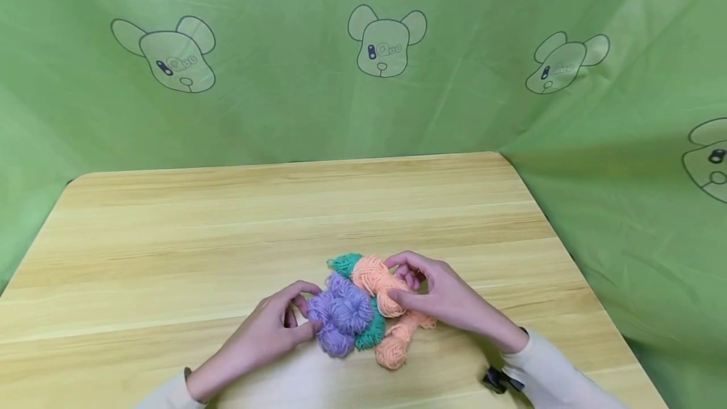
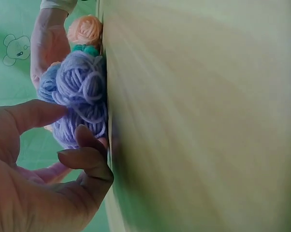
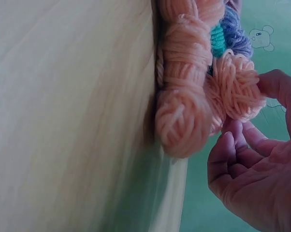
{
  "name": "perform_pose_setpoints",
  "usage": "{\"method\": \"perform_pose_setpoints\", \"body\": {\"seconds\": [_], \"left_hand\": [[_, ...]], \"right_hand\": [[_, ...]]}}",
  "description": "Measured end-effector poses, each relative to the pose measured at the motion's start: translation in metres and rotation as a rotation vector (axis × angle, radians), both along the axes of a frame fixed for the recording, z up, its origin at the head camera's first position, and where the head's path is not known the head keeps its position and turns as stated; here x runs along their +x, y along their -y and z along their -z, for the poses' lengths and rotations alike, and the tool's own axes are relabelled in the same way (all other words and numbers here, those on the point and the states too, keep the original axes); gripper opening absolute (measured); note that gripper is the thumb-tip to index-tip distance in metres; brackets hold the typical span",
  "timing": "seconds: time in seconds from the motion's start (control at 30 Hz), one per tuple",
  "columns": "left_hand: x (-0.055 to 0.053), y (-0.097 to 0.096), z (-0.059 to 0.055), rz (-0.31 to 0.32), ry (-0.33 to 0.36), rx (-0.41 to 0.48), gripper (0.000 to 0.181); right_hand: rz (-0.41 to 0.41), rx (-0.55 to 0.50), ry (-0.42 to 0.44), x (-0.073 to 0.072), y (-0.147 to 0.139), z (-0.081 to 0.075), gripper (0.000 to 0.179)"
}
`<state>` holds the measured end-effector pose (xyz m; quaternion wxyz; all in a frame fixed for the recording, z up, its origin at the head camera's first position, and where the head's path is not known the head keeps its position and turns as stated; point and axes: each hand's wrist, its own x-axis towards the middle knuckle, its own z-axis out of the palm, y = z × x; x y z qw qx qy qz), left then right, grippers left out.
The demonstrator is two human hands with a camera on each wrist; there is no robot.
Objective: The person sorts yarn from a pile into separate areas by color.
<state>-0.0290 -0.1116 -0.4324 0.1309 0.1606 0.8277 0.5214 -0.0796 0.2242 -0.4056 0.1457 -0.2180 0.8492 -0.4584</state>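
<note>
Purple skeins of yarn [image 1: 350, 313] lie heaped with green yarn [image 1: 370, 328] and peach skeins at the table's near middle. My left hand [image 1: 278, 320] grips the purple yarn from its left side; in the left wrist view the thumb presses its top and curled fingers [image 2: 90, 164] meet its lower end. From the right, my right hand [image 1: 440, 286] pinches the upper peach skein [image 1: 377, 276] between thumb and fingers. A second peach skein [image 3: 184, 82] lies below it on the table. Another bit of green yarn [image 1: 344, 264] pokes out at the heap's back.
The heap rests on a wood-grain table [image 1: 227, 226]. Green cloth [image 1: 284, 112] printed with mouse faces hangs behind and along the sides. A small black object [image 1: 498, 379] sits by the right sleeve [image 1: 551, 368].
</note>
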Motion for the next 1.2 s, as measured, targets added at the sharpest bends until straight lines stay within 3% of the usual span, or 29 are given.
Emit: {"method": "perform_pose_setpoints", "body": {"seconds": [0.2, 0.43, 0.6, 0.87, 1.2], "left_hand": [[-0.006, -0.004, -0.002, -0.008, -0.005, -0.042, 0.036], [-0.006, -0.009, -0.003, -0.014, 0.004, -0.058, 0.037], [-0.008, -0.008, -0.006, 0.009, -0.001, -0.072, 0.047], [-0.015, -0.004, -0.005, 0.056, -0.016, -0.075, 0.035], [-0.015, -0.005, -0.006, 0.045, -0.006, -0.092, 0.033]], "right_hand": [[0.028, -0.025, 0.041, 0.000, 0.003, 0.000, 0.026], [0.056, -0.028, 0.040, 0.000, 0.002, 0.000, 0.017], [0.060, -0.043, 0.038, -0.001, 0.002, 0.000, 0.015], [0.092, -0.068, 0.024, 0.000, -0.001, -0.002, 0.013], [0.158, -0.120, -0.030, -0.001, -0.012, -0.005, 0.016]]}}
